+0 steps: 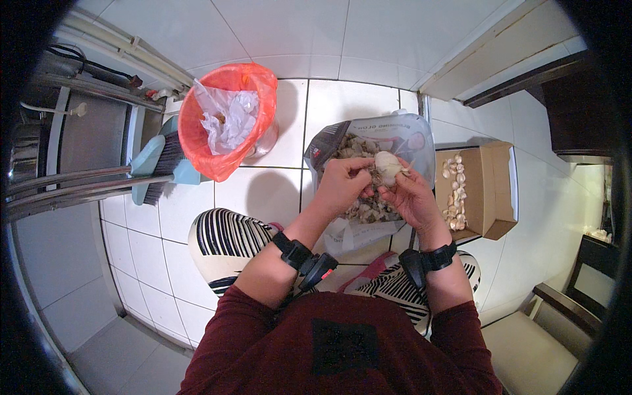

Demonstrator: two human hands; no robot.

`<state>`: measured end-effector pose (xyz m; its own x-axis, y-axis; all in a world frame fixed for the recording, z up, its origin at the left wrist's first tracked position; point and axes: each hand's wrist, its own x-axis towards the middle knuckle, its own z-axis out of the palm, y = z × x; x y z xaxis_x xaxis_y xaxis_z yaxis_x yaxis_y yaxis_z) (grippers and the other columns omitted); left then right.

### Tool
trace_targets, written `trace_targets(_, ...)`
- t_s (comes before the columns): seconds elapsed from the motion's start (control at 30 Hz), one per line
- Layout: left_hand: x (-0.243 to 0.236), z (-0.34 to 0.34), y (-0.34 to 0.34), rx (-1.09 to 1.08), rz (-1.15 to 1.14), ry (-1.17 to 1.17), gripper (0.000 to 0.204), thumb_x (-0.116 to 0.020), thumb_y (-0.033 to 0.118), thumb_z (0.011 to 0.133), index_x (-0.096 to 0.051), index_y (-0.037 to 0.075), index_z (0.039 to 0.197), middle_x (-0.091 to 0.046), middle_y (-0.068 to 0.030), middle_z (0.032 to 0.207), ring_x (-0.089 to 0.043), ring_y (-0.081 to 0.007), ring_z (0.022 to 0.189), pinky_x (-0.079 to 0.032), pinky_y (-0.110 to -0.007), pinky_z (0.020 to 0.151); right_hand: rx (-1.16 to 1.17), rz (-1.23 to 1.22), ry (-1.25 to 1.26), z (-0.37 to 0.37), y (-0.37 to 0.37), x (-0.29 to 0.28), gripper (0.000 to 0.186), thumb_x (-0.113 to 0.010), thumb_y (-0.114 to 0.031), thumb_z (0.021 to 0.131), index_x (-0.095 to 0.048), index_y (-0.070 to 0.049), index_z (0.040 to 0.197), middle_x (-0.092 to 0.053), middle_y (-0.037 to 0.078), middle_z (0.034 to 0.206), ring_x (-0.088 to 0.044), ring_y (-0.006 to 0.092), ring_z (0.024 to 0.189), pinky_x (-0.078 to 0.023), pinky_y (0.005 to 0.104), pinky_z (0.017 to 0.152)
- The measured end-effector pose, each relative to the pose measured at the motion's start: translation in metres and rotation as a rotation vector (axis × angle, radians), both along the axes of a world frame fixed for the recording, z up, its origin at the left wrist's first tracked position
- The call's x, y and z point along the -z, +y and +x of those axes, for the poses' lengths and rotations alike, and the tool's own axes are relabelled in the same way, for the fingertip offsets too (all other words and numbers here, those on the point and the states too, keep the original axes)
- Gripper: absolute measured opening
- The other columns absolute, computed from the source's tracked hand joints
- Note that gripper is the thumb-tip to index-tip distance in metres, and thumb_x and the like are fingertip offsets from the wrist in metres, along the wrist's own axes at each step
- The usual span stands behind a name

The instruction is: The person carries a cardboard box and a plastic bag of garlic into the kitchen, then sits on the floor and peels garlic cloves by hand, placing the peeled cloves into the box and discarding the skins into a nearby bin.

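A pale garlic bulb [388, 164] is held over a plastic bag by my right hand [416, 199], whose fingers and thumb are closed round its side. Next to it, my left hand [343, 184] is closed in a pinch at the bulb's brownish, fibrous root end. The stem of the bulb points up to the right. Beneath both hands, the printed grey plastic bag [413, 141] lies spread on the floor with a heap of dry garlic skins [368, 212] on it. My hands hide part of the heap.
Right of the bag stands an open cardboard box [498, 191] with several garlic pieces [455, 194] along its left side. A bin lined with a red bag [266, 99] stands at the upper left, by brooms [158, 164]. A chair seat [526, 352] is at lower right.
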<state>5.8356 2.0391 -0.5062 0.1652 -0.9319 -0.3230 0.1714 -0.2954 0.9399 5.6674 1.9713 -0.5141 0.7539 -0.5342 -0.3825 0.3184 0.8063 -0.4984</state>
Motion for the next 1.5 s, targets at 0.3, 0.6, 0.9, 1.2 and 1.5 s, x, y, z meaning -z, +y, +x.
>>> trace_targets(0.3,-0.012,-0.004,0.001,0.087,-0.022,-0.308,0.031,-0.058,0.021,0.079,-0.063,-0.002,0.099,-0.063,-0.0068,0.07,-0.058,-0.0105,0.059,-0.048,-0.027,0.058,-0.001,-0.647,0.369,0.015,0.014,-0.01,0.051,-0.062,-0.005,0.081,-0.04,-0.005,0.128,-0.048,0.008,0.121,-0.055,0.0171,0.101,-0.05,0.0286,0.083)
trace_targets(0.6,-0.006,0.002,0.001,0.109,0.038,0.155,0.024,-0.054,0.011,0.08,-0.063,-0.002,0.098,-0.063,-0.0034,0.079,-0.057,-0.0078,0.065,-0.047,-0.021,0.06,-0.029,-0.684,0.394,0.014,0.01,-0.02,0.053,-0.063,-0.002,0.08,-0.041,-0.003,0.127,-0.052,0.009,0.115,-0.055,0.0153,0.099,-0.049,0.0282,0.084)
trace_targets(0.9,-0.002,-0.003,0.003,0.016,0.006,-0.009,0.019,-0.053,0.007,0.075,-0.065,-0.003,0.085,-0.059,-0.0031,0.062,-0.054,-0.0078,0.055,-0.044,-0.022,0.052,0.031,-0.713,0.41,0.018,0.018,-0.016,0.05,-0.064,-0.001,0.079,-0.044,-0.002,0.124,-0.053,0.008,0.114,-0.056,0.0147,0.097,-0.051,0.0273,0.081)
trace_targets(1.2,-0.003,-0.005,0.003,-0.095,0.057,0.086,0.024,-0.048,0.003,0.076,-0.064,-0.004,0.093,-0.057,-0.004,0.064,-0.052,-0.0098,0.051,-0.044,-0.023,0.047,0.093,-0.172,0.15,0.012,0.006,-0.01,0.046,-0.058,-0.006,0.084,-0.041,-0.003,0.127,-0.053,0.01,0.115,-0.058,0.017,0.095,-0.053,0.0281,0.076)
trace_targets(1.5,-0.003,-0.007,0.004,-0.095,0.047,0.059,0.023,-0.049,0.008,0.083,-0.063,-0.002,0.099,-0.058,-0.0024,0.065,-0.05,-0.0084,0.05,-0.042,-0.022,0.047,0.063,-0.223,0.139,0.012,0.007,0.002,0.044,-0.055,-0.016,0.088,-0.041,-0.006,0.128,-0.053,0.008,0.115,-0.058,0.0155,0.091,-0.052,0.0248,0.07)
